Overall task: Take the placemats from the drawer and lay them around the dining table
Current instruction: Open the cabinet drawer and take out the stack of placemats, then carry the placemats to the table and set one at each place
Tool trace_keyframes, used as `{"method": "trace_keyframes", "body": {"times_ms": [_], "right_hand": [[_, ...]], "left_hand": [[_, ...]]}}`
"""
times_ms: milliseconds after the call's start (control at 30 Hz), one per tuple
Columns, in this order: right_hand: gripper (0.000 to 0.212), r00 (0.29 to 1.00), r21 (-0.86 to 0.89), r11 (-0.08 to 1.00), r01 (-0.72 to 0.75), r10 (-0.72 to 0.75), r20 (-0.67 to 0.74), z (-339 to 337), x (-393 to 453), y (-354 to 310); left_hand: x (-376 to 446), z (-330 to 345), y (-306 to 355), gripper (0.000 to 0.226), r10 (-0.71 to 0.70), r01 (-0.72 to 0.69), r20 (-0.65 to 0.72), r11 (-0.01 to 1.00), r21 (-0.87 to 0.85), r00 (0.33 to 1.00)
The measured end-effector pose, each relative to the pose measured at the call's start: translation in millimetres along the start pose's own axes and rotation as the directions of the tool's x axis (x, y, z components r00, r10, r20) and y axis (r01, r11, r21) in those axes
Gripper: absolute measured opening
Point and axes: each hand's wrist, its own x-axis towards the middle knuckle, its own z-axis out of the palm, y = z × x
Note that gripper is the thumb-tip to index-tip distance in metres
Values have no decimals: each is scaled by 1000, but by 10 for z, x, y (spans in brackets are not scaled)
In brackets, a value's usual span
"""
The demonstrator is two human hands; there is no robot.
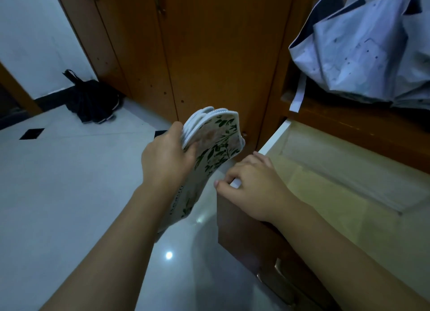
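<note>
A stack of several placemats (216, 141), cream with green leaf print and white stitched edges, stands on edge in mid-air left of the drawer. My left hand (166, 157) grips the stack, thumb on the printed face. The open wooden drawer (274, 138) with a pale lined inside sits at the right. My right hand (253, 185) holds the drawer's front top corner, fingers curled over the white rim. The dining table is out of view.
Brown wooden cupboard doors (209, 54) rise straight ahead. A pale blue dotted bag (363, 47) lies on the ledge above the drawer. A black bag (93, 101) sits on the glossy white tiled floor (69, 182) at the left, by the wall.
</note>
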Motion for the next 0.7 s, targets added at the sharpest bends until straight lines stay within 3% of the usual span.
{"method": "trace_keyframes", "body": {"times_ms": [367,567,700], "right_hand": [[37,999,56,998,-15,17,-35,90,23,64],[19,999,131,991,-36,37,-7,-139,-41,-157],[20,994,249,963,-102,92,51,-531,-152,-475]], "left_hand": [[-587,-106,6,19,-78,81,51,995,-65,996],[-897,-712,342,28,-345,350,69,901,-256,936],[-909,-1280,487,24,-451,464,112,841,-280,885]]}}
